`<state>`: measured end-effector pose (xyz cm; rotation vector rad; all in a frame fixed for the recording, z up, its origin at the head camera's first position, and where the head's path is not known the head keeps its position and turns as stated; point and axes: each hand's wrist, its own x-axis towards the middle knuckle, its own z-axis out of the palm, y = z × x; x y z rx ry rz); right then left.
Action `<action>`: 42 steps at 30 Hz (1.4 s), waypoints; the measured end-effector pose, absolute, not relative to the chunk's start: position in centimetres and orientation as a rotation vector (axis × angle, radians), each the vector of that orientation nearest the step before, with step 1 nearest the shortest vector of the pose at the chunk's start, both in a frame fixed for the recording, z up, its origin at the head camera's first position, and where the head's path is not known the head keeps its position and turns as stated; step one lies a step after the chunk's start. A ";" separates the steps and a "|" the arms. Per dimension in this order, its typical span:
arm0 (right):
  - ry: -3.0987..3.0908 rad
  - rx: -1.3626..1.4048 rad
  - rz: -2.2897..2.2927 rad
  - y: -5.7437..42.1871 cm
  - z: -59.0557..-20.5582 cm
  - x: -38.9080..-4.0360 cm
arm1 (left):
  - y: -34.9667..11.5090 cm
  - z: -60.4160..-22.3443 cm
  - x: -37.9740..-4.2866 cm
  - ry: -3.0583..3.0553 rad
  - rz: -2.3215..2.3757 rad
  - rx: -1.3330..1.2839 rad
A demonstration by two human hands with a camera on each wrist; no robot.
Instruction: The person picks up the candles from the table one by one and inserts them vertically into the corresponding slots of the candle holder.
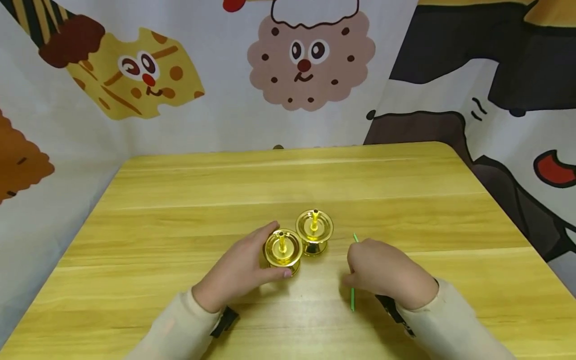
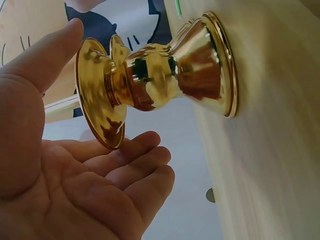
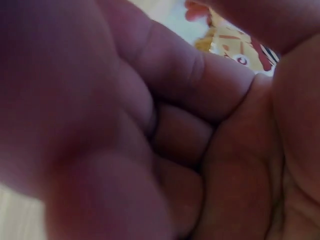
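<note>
Two shiny gold candle holders stand upright side by side on the wooden table. The left candle holder (image 1: pixel 283 255) is nearer to me, and the other candle holder (image 1: pixel 315 231) is just behind it to the right. My left hand (image 1: pixel 243 267) is around the nearer one, thumb on the near side and fingers on the far side. In the left wrist view its fingers (image 2: pixel 145 172) look relaxed beside the wide upper dish. My right hand (image 1: pixel 382 270) pinches a thin green stick (image 1: pixel 353 300); its curled fingers hide the stick's middle. The right wrist view shows only fingers and palm.
The wooden table (image 1: pixel 202 190) has rounded far corners. Behind and beside it hangs a white cloth (image 1: pixel 216 120) printed with cartoon food figures. A dark band (image 1: pixel 225 322) is on the left wrist, and another (image 1: pixel 396 315) on the right.
</note>
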<state>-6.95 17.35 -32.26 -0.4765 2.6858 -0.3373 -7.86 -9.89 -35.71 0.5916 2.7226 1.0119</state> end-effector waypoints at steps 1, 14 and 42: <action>2.684 -0.461 -0.326 17.3 -32.4 -7.0 | -9.9 -35.7 -7.9 2.722 1.013 0.589; 2.652 -0.394 -0.193 16.7 -33.8 -7.1 | -9.7 -35.6 -8.0 2.708 1.009 0.568; 2.592 -0.940 -0.510 16.5 -34.4 -8.4 | -9.7 -35.9 -8.2 2.706 1.039 0.565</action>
